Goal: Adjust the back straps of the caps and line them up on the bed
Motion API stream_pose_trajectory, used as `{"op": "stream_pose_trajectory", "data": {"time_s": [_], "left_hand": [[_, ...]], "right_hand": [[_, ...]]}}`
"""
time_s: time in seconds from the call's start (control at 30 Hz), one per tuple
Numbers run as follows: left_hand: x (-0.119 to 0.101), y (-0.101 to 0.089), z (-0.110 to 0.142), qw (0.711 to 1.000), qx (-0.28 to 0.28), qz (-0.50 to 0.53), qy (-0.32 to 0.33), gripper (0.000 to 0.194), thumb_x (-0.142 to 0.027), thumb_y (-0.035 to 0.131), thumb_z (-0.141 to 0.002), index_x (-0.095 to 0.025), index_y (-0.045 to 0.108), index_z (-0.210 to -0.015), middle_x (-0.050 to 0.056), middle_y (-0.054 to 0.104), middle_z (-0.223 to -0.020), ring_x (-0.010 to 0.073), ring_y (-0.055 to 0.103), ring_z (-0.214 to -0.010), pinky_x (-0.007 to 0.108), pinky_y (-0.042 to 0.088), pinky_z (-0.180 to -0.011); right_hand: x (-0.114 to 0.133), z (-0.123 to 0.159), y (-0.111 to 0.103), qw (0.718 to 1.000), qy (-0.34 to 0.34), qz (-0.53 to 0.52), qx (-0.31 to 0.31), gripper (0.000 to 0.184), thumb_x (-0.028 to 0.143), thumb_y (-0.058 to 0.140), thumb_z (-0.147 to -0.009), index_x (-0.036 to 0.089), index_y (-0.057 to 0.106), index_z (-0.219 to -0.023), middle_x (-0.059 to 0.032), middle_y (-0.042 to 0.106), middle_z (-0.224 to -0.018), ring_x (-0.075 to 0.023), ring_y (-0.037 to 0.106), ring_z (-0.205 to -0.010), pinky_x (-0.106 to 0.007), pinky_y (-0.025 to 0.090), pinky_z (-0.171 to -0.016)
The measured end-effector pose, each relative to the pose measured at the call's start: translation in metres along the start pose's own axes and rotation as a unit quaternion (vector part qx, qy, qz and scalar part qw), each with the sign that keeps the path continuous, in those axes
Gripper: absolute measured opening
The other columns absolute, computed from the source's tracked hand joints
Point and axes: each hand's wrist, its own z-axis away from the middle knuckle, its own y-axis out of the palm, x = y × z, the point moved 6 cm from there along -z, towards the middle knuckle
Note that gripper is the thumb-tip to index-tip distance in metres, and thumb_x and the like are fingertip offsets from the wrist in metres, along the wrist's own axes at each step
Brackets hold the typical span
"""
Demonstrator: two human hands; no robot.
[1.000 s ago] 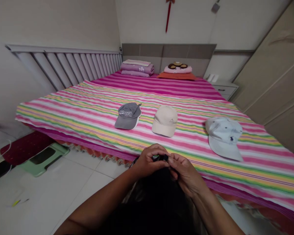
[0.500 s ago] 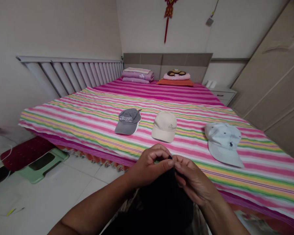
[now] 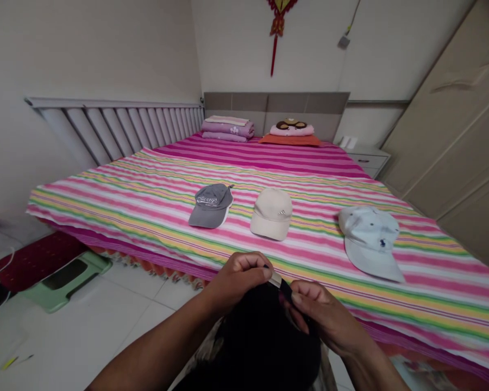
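A black cloth cap is held low in the centre of the view, with its crown hanging below the hands. Its back strap is gripped at the top of the cap, and a small pale tab is seen between the hands. The left hand is closed, with its fingers curled around the strap end. The right hand is narrowly pinched on the strap, just beside the tab. Both hands are held over the near edge of a bed, which is covered by a pink, yellow, green and white striped sheet.

On the white tiled floor to the left, a pale green plastic stool is placed beside a dark red mat. Three caps are laid in a row on the sheet, well beyond the hands: a grey cap, a beige cap and a pale blue cap with a navy embroidered logo.

Farther off, folded purple bedding and a pink pillow on an orange cushion are placed against a grey padded headboard. A white bedside cabinet is seen to its right, and a red hanging ornament is fixed to the wall above.
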Motion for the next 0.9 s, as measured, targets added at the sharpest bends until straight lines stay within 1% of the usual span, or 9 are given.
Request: {"op": "stream_pose_trajectory", "data": {"time_s": [0.2,0.3,0.4,0.57,0.67,0.77,0.8,0.83,0.9], "left_hand": [[0.004,0.003,-0.001,0.996,0.028,-0.050,-0.065,0.019,-0.030,0.062,-0.063,-0.012,0.056,-0.062,-0.003,0.045,-0.052,0.0052,0.034,-0.048,0.019,0.023,-0.048],[0.002,0.005,-0.003,0.996,0.040,-0.049,-0.056,0.024,-0.034,0.061,-0.065,-0.011,0.057,-0.061,-0.002,0.048,-0.055,0.0065,0.038,-0.051,0.020,0.027,-0.051],[0.002,0.009,-0.004,0.997,0.054,-0.037,-0.036,0.029,-0.039,0.056,-0.071,-0.011,0.057,-0.062,0.000,0.051,-0.058,0.0082,0.042,-0.055,0.020,0.030,-0.054],[0.010,0.013,-0.006,0.995,0.058,-0.066,-0.040,0.028,-0.037,0.054,-0.073,-0.011,0.056,-0.064,-0.001,0.046,-0.058,0.0066,0.035,-0.053,0.020,0.027,-0.052],[0.010,0.011,-0.007,0.995,0.050,-0.077,-0.034,0.025,-0.035,0.056,-0.072,-0.011,0.056,-0.064,-0.002,0.044,-0.059,0.0064,0.034,-0.053,0.020,0.025,-0.051],[0.009,0.008,-0.008,0.997,0.034,-0.048,-0.040,0.025,-0.035,0.057,-0.070,-0.011,0.056,-0.063,-0.002,0.044,-0.058,0.0063,0.035,-0.053,0.020,0.026,-0.052],[0.009,0.007,-0.008,0.998,0.027,-0.032,-0.043,0.025,-0.035,0.059,-0.069,-0.011,0.056,-0.063,-0.002,0.045,-0.058,0.0063,0.036,-0.053,0.020,0.027,-0.052],[0.009,0.006,-0.009,0.998,0.020,-0.017,-0.049,0.025,-0.036,0.060,-0.068,-0.011,0.055,-0.062,-0.002,0.046,-0.057,0.0063,0.037,-0.052,0.020,0.027,-0.052],[0.011,0.005,-0.010,0.998,0.008,0.007,-0.065,0.026,-0.036,0.062,-0.065,-0.011,0.055,-0.061,-0.002,0.047,-0.055,0.0060,0.037,-0.049,0.020,0.027,-0.051]], "right_hand": [[0.006,0.002,-0.003,0.999,-0.020,-0.009,-0.044,0.032,0.045,0.060,-0.071,0.014,0.056,-0.064,0.0075,0.040,-0.035,-0.0038,0.025,-0.032,-0.021,0.015,-0.038],[0.011,0.003,-0.003,0.997,-0.026,0.011,-0.075,0.034,0.046,0.060,-0.070,0.014,0.054,-0.060,0.0086,0.036,-0.034,-0.0030,0.020,-0.031,-0.021,0.010,-0.036],[0.014,0.002,-0.003,0.995,-0.022,0.020,-0.094,0.034,0.046,0.061,-0.068,0.014,0.054,-0.059,0.0088,0.034,-0.034,-0.0027,0.019,-0.031,-0.021,0.009,-0.036],[0.015,-0.001,-0.001,0.995,-0.017,0.012,-0.096,0.033,0.044,0.062,-0.068,0.015,0.050,-0.057,0.0093,0.033,-0.034,-0.0027,0.018,-0.032,-0.021,0.007,-0.036],[0.016,0.000,0.000,0.996,-0.024,0.008,-0.080,0.034,0.045,0.060,-0.070,0.016,0.049,-0.056,0.0078,0.037,-0.036,-0.0043,0.022,-0.033,-0.021,0.012,-0.037],[0.020,0.001,0.001,0.998,-0.047,0.033,-0.041,0.034,0.046,0.055,-0.075,0.015,0.052,-0.061,0.0014,0.050,-0.048,-0.0089,0.040,-0.045,-0.022,0.027,-0.046],[0.020,0.002,0.002,0.997,-0.050,0.043,-0.027,0.033,0.046,0.053,-0.076,0.015,0.054,-0.064,-0.0004,0.053,-0.053,-0.0105,0.043,-0.049,-0.023,0.030,-0.050],[0.020,0.002,0.001,0.997,-0.050,0.050,-0.018,0.033,0.045,0.053,-0.076,0.014,0.056,-0.067,-0.0011,0.054,-0.055,-0.0113,0.045,-0.052,-0.024,0.031,-0.052],[0.018,0.003,-0.002,0.998,-0.040,0.043,-0.022,0.031,0.044,0.053,-0.076,0.014,0.056,-0.069,0.0004,0.053,-0.051,-0.0101,0.042,-0.048,-0.023,0.029,-0.050]]}}
